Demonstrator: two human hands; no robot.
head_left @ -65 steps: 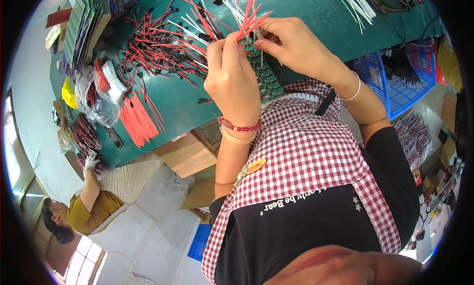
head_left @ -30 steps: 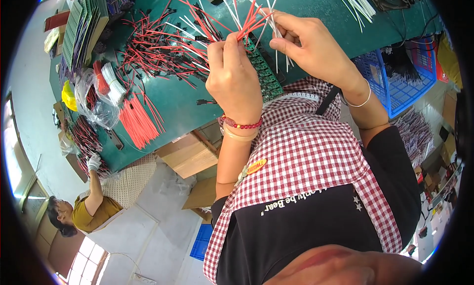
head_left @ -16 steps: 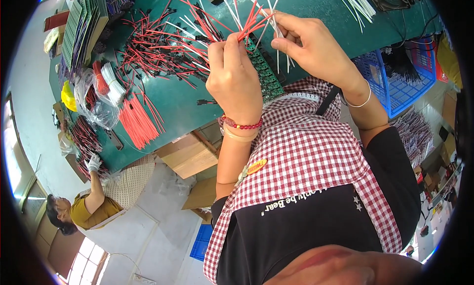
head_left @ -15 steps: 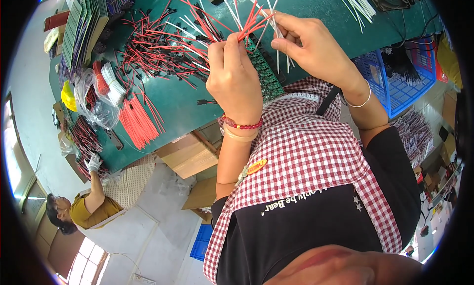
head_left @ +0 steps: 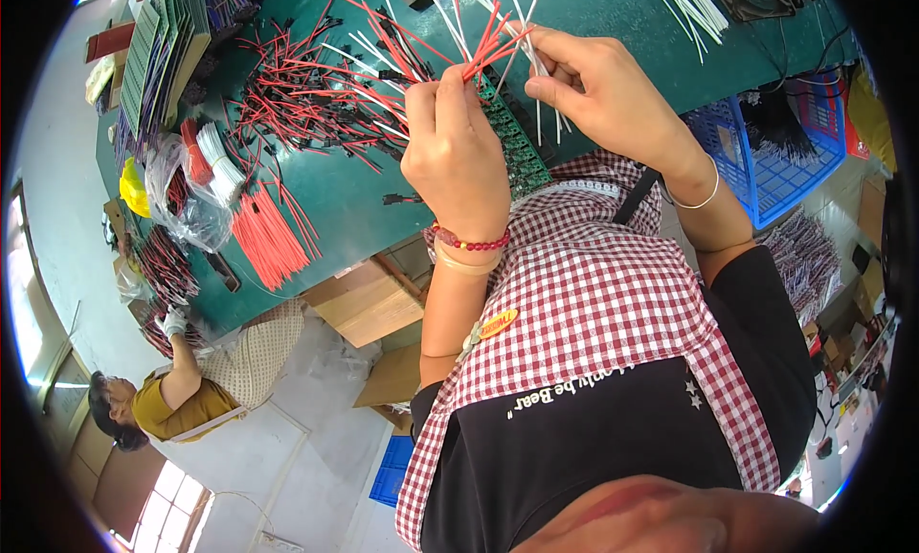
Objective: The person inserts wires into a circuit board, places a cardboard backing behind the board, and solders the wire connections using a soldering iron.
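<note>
My left hand (head_left: 455,151) is closed around a bunch of red wires (head_left: 485,55), whose ends fan out above the fingers. Close to its right, my right hand (head_left: 603,89) pinches several white wires (head_left: 532,65) between thumb and fingers. The red and white wire ends cross between the two hands. Under them lies a strip of green circuit boards (head_left: 514,136), partly hidden by my left hand. Left of my hands spreads a large pile of red wires with black connectors (head_left: 302,98).
Bundled red wires (head_left: 263,237) and a plastic bag (head_left: 182,203) lie on the green table (head_left: 335,208). Stacked boards (head_left: 158,60) stand far left. White wires (head_left: 689,12) lie at the back right, near a blue crate (head_left: 780,184). A co-worker (head_left: 182,395) works at the left.
My two hands stay almost in place with the wires. The co-worker's gloved hand at the left has shifted slightly.
</note>
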